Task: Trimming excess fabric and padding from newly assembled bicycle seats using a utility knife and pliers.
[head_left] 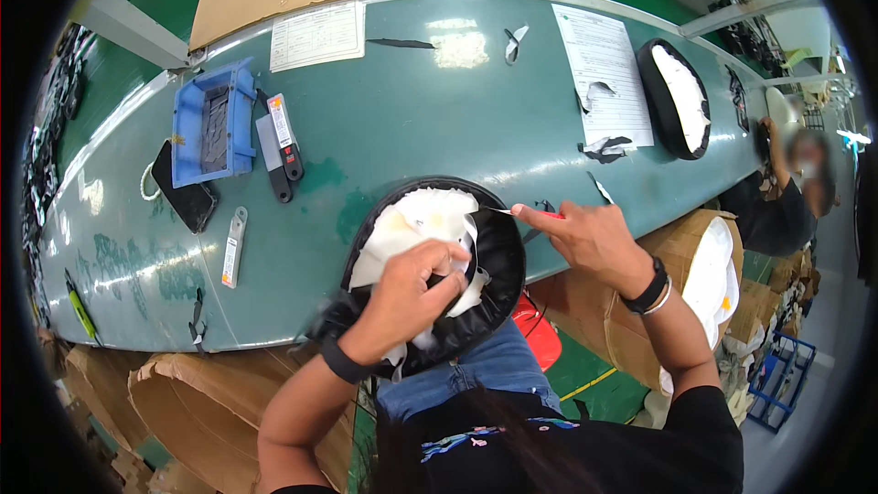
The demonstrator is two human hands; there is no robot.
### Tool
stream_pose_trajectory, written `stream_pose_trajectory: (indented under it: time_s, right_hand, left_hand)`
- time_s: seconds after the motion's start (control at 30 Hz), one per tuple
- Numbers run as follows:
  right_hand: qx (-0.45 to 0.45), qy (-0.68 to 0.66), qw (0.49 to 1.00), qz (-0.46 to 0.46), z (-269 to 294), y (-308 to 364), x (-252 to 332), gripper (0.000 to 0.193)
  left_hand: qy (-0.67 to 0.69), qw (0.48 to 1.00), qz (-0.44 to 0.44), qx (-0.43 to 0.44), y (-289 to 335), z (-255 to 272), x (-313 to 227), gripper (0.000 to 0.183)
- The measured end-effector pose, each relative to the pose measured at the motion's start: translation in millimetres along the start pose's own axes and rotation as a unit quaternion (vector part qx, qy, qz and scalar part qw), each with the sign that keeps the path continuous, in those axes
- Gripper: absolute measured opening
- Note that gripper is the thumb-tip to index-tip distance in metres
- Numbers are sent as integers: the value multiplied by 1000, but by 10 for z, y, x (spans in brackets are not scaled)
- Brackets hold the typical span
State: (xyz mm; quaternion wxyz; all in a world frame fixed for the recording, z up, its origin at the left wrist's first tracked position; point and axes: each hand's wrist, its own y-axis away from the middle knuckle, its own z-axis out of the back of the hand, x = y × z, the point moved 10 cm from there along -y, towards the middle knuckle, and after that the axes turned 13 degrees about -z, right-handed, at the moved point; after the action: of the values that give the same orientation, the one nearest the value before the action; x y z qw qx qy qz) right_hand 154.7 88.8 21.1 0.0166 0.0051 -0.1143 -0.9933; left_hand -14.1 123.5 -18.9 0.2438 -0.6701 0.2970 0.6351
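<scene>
A rounded black cushion with a white inner lining lies at the front edge of the table, over my lap. My left hand is closed at its middle, fingers curled and pinching the edge of the white and black material. Strips of white and black hang loose beside those fingers. In my right hand is a slim red-handled craft knife. Its thin blade points left and reaches over the cushion's upper right rim.
A blue bin holding dark strips stands at the left, near a phone and cutter knives. A second black-and-white cushion lies far right beside a paper sheet. Cardboard boxes flank me; another person sits far right.
</scene>
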Motion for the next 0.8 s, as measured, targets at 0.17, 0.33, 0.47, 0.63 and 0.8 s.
stream_pose_trajectory:
  time_s: [0.17,0.33,0.47,0.63,0.8]
  right_hand:
    - [15,12,997,68,90,-268,-23,53]
    - [-34,29,995,87,127,-317,28,55]
    - [-31,-1,998,61,-55,-292,-65,59]
    - [49,-97,990,90,-11,-426,-199,65]
    - [49,-60,977,199,-45,-645,41,65]
  left_hand:
    - [37,992,78,-97,164,-268,53,12]
    - [-467,882,-65,-15,-650,124,-482,17]
    - [-601,791,-113,16,-694,-25,-124,24]
    - [-560,822,-102,-20,-596,-95,-25,32]
    - [-471,865,-170,3,-639,-108,-51,32]
